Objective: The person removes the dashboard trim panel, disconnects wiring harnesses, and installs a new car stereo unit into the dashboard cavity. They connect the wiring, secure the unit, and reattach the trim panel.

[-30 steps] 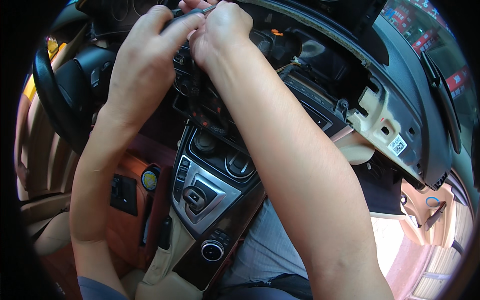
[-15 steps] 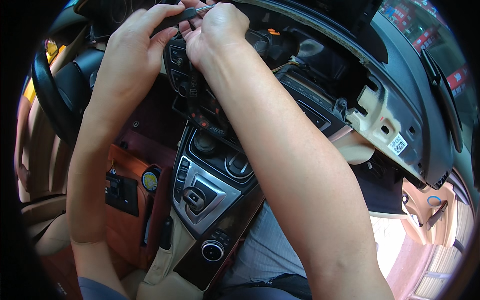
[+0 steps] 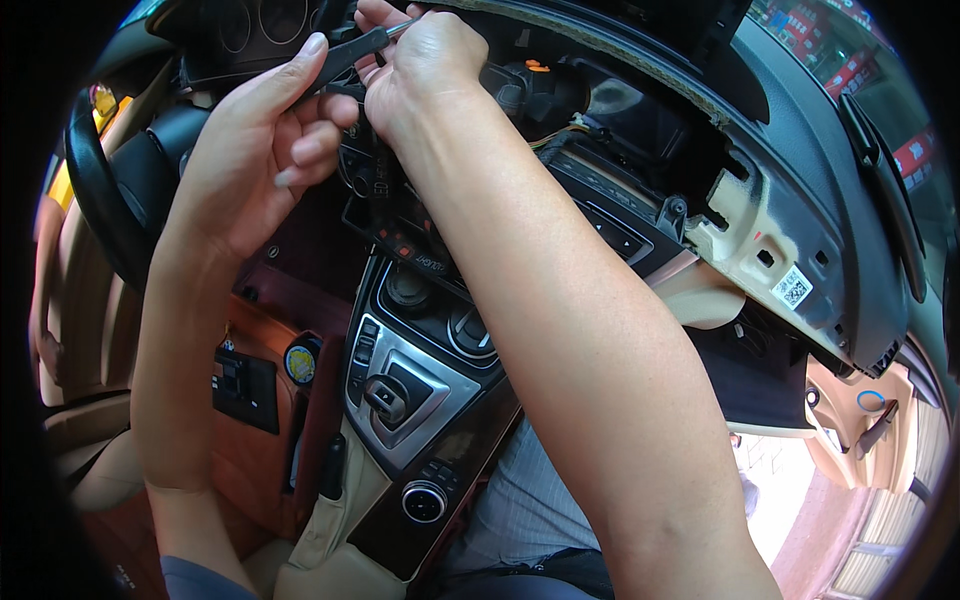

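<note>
A screwdriver [image 3: 352, 55] with a dark handle and a bright metal shaft slants up to the right near the dashboard's top. My left hand [image 3: 250, 150] is at the handle's rear end. Its thumb and bent fingers are apart, and the handle is not gripped between them. My right hand [image 3: 428, 65] is bent back beside the shaft with its fingers curled around the tip area. What those fingers hold is hidden. Just below my hands sits a dark control panel [image 3: 358, 182], partly covered by my right forearm.
An opened dashboard cavity [image 3: 630, 110] with loose wires lies right of my right forearm. The steering wheel [image 3: 95, 190] is on the left. Below are the gear selector [image 3: 385, 398] and a round control knob [image 3: 425, 502]. A black device [image 3: 245, 388] rests on the brown seat.
My left hand has let its fingers off the screwdriver's handle and turned, so its palm side and curled fingers show. The right hand has shifted slightly left.
</note>
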Tool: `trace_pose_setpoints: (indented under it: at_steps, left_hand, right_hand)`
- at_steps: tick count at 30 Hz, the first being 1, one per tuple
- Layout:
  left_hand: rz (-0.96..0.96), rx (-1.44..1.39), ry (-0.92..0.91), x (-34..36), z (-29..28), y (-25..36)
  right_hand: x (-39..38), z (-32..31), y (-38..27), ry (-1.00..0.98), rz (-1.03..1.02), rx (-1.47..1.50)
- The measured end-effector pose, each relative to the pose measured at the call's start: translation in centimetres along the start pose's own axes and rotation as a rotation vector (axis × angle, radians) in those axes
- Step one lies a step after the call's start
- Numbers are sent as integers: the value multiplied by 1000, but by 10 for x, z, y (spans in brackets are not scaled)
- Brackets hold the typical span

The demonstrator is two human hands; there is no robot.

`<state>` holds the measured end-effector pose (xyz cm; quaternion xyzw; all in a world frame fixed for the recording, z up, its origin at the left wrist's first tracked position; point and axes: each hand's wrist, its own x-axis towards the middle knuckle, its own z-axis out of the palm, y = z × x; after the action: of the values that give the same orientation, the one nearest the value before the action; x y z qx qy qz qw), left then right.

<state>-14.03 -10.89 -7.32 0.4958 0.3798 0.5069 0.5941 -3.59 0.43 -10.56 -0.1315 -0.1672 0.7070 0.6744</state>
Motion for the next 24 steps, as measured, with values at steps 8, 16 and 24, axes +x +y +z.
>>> trace_pose_setpoints:
  at_steps: [8, 16, 24]
  left_hand:
    - [1086, 1332, 122, 24, 7, -3]
    - [927, 1334, 154, 19, 2, -4]
    - [752, 959, 132, 13, 10, -3]
  right_hand:
    - [-14, 4, -4, -6, -77, -119]
    - [-22, 10, -12, 54, -39, -168]
    - [-28, 15, -19, 97, -41, -22]
